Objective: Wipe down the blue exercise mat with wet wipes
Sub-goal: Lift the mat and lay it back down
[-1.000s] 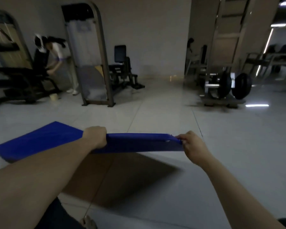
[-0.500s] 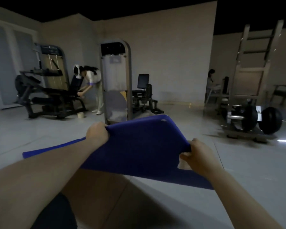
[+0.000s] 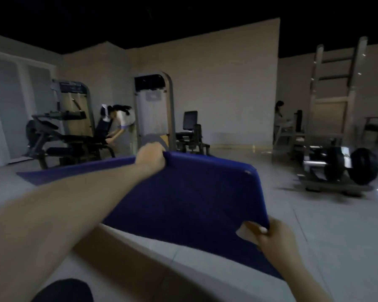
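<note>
Both hands hold the blue exercise mat lifted off the pale floor: the left hand grips its far edge, and the right hand pinches its near right edge. The mat's left end trails down to the floor near the gym machines.

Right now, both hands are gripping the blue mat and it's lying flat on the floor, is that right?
Not quite. The left hand and right hand do grip the mat, but the head view shows its near end lifted off the floor, not lying flat.
</note>
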